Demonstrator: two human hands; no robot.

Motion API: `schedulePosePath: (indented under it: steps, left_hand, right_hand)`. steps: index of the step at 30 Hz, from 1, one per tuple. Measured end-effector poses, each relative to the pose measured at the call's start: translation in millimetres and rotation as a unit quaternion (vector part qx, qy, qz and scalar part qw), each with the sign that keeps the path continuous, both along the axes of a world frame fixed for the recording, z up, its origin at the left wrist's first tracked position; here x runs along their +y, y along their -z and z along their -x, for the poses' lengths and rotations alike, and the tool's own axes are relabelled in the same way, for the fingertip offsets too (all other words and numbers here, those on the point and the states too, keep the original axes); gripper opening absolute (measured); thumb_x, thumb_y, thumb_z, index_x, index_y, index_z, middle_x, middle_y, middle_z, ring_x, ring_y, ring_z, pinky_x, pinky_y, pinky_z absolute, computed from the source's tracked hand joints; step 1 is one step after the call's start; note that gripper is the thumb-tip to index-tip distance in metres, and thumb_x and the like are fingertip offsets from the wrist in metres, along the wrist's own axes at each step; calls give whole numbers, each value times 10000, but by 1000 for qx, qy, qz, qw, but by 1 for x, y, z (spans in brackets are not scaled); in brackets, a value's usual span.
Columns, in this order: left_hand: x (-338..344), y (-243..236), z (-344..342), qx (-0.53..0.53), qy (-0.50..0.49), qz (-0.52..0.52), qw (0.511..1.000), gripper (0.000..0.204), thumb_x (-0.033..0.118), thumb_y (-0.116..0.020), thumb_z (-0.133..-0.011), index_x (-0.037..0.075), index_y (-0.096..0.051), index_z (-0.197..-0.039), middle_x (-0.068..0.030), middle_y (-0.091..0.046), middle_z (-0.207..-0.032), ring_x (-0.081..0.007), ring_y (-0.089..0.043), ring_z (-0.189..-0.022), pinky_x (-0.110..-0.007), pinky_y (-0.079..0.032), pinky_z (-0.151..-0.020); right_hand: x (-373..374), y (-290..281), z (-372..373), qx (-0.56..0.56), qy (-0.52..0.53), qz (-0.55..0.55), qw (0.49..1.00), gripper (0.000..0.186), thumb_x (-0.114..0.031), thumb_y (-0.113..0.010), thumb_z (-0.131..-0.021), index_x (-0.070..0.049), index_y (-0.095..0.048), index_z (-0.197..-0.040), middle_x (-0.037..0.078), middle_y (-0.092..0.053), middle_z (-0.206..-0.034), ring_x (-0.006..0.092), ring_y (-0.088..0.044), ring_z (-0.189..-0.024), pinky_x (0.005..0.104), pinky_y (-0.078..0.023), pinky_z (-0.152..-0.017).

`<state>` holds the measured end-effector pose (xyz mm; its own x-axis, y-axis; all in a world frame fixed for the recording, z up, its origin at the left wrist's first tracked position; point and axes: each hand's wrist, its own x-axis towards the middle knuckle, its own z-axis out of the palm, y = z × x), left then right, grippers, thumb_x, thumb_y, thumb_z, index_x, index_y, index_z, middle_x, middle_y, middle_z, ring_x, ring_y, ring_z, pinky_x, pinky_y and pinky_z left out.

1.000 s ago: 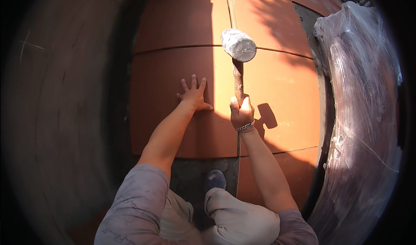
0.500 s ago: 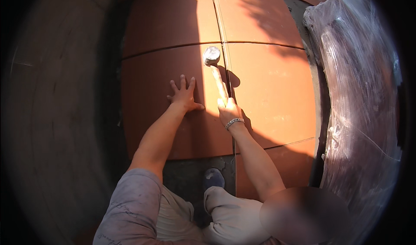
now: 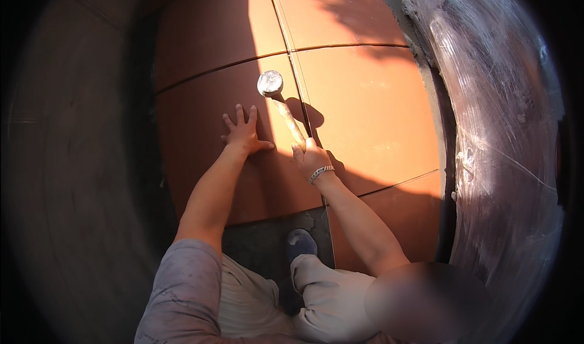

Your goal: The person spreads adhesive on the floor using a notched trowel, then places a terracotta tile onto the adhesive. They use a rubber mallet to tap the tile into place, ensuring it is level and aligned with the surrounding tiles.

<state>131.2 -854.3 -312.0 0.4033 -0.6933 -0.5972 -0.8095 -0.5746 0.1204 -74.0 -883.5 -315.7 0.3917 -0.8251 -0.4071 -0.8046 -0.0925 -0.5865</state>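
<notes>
My right hand [image 3: 312,159] is wrapped round the wooden handle of a mallet [image 3: 284,114]. The mallet's pale, round head [image 3: 270,83] is over the sunlit right strip of a large terracotta-coloured floor tile [image 3: 201,125]; I cannot tell whether it touches the surface. On that same tile, in the shade, my left hand [image 3: 243,136] lies flat with its fingers spread. A dark joint runs between this tile and the neighbouring tile [image 3: 371,112] on the right, and the mallet's shadow falls across it.
More terracotta tiles [image 3: 201,30] lie beyond. Along the right stands a long bulk wrapped in clear plastic film [image 3: 486,119]. A grey wall-like surface [image 3: 67,149] runs down the left. Dark, rough ground [image 3: 261,237] shows by my shoe [image 3: 301,243].
The view has shifted and turned slightly. The mallet head has swung left over the tile in my right hand. My left hand remains spread on the same tile.
</notes>
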Motion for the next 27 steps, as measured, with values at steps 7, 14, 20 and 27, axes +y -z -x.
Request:
schedulePosePath:
  steps: [7, 14, 20, 27]
  left_hand:
    - [6, 10, 5, 2, 14, 4, 1000, 1272, 586, -860, -598, 298, -88, -1567, -128, 52, -1636, -551, 33, -1440, -772, -327, -995]
    - [8, 6, 11, -15, 10, 33, 999, 1208, 578, -838, -646, 290, -111, -1567, -137, 22, -1636, -513, 12, -1458, -754, -307, -1031]
    - [15, 10, 12, -14, 18, 64, 998, 1175, 589, -809, -688, 235, -120, -1570, -159, -4, -1634, -514, -9, -1458, -759, -281, -1029]
    - [21, 13, 14, -23, 19, 83, 996, 1133, 594, -797, -700, 209, -169, -1561, -156, -47, -1632, -490, -29, -1467, -749, -266, -1045]
  right_hand:
    - [40, -77, 91, -223, 29, 22, 974, 514, -502, -605, -921, 10, -570, -943, 172, -641, -698, 332, -658, -648, 400, -508, -590]
    - [135, -147, 259, -298, 180, 93, 933, 404, -413, -542, -993, -24, -526, -883, 6, -512, -597, 65, -492, -494, 232, -407, -467]
    - [267, -122, 361, -21, 357, 1, 934, 409, -425, -524, -991, -25, -538, -904, 110, -609, -662, 195, -618, -549, 345, -490, -509]
    - [333, -97, 407, 306, 251, -161, 904, 491, -506, -500, -954, -20, -561, -980, 304, -662, -868, 518, -626, -881, 581, -485, -742]
